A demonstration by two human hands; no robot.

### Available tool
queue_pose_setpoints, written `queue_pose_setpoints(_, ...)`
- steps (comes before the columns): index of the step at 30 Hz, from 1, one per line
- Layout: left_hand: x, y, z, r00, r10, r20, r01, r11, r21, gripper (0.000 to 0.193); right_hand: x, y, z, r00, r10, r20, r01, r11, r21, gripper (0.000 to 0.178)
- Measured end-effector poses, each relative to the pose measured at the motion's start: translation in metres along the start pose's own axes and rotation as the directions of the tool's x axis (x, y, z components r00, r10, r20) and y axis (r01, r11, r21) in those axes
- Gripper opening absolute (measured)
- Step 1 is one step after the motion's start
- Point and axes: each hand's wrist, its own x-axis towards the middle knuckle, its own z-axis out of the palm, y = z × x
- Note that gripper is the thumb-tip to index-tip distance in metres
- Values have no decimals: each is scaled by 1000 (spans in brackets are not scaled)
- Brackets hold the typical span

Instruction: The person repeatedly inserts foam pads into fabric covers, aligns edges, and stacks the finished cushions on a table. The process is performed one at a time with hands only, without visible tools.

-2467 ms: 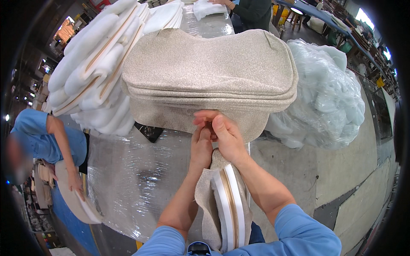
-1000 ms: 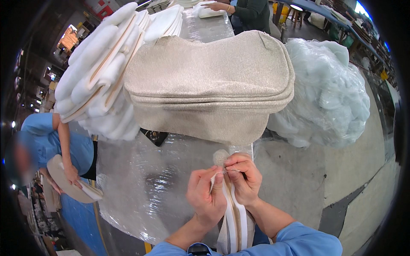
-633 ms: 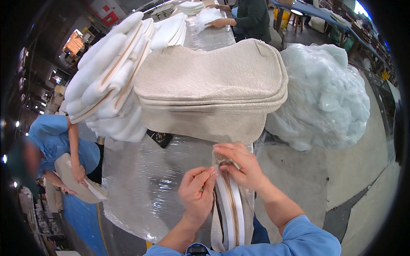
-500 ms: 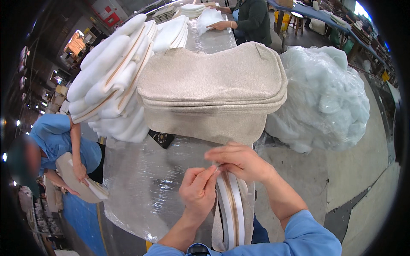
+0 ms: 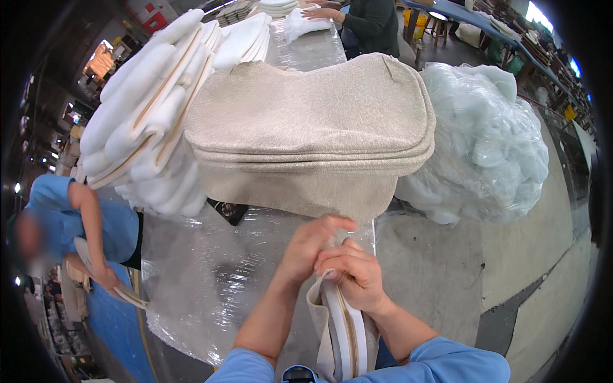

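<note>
By the right edge of the plastic-covered table [image 5: 191, 274], at the near end, there's a beige cover [image 5: 322, 332] with a white pad [image 5: 348, 325] showing through its open side, a tan stripe running down the pad's middle. It's right in front of the person's body; can't tell if it actually rests on the table. Right hand [image 5: 354, 273] is curled up tight, thumb and fingers pinching the cover's top end. Left hand [image 5: 313, 247] is just beside it, half open with the fingers stretched out and kinda blurry, so no clue whether it's gripping any cloth.

Further up, a stack of beige covers [image 5: 313, 108] lies toward the right edge, with a black flat thing [image 5: 228, 212] poking out at its near left corner. White padding [image 5: 147, 108] is heaped by the left edge, and a clear bag of fluffy stuffing [image 5: 482, 147] sits right of the stack. Off the left edge, a co-worker in blue [image 5: 89, 223] handles a beige panel [image 5: 128, 295].
</note>
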Motion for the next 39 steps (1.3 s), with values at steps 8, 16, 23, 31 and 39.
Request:
queue_pose_setpoints(8, -19, -14, 1, 1000, -21, -6, 21, 997, -78, 44, -7, 4, 7, 1000, -29, 3, 29, 999, 46, 13)
queue_pose_setpoints(16, -1, -26, -23, 987, -103, -122, 108, 993, 38, 39, -4, -8, 8, 984, 98, 149, -76, 986, -147, 28)
queue_pose_setpoints(23, -20, -19, -52, 946, -169, -278, 180, 984, 16, 43, -155, -75, -25, 869, 495, -4, -494, 868, 57, 64)
queue_pose_setpoints(31, -146, -27, -93, 797, -181, -576, 103, 981, -165, 33, -291, -90, -44, 717, 563, -411, -455, 825, 336, 55)
queue_pose_setpoints(39, -346, -43, -72, 937, -88, -337, -8, 962, -274, 82, -167, -26, -80, 651, 529, -544, -333, 843, 423, 50)
